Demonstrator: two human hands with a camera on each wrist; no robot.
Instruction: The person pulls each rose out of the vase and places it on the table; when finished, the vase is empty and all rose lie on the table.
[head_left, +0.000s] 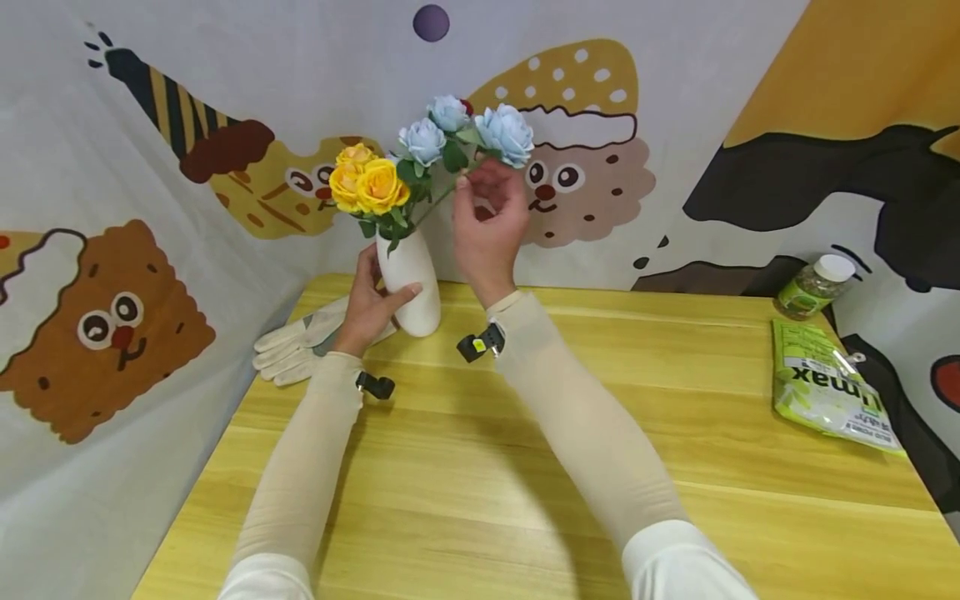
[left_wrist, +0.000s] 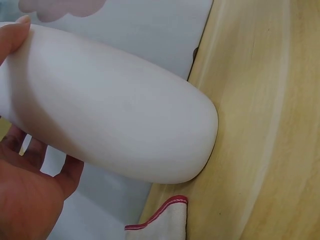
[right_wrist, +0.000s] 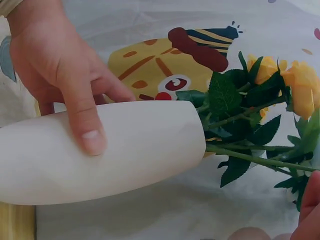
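Note:
A white vase (head_left: 408, 283) stands on the table near its back edge. My left hand (head_left: 369, 304) grips it from the left side, the thumb lying across its front in the right wrist view. Yellow roses (head_left: 369, 185) and light blue roses (head_left: 424, 142) rise from the vase's mouth on green stems. With thumb and fingertips my right hand (head_left: 491, 217) pinches a green stem just below the rightmost blue rose (head_left: 506, 133). That stem (right_wrist: 260, 159) runs down into the vase's mouth. In the left wrist view the vase's base meets the tabletop.
White gloves (head_left: 300, 346) lie left of the vase, partly behind my left hand. At the right end of the wooden table (head_left: 465, 467) are a green-labelled jar (head_left: 813, 287) with a white lid and a green-white pouch (head_left: 828, 387). A cartoon-printed cloth (head_left: 585, 267) hangs close behind the table.

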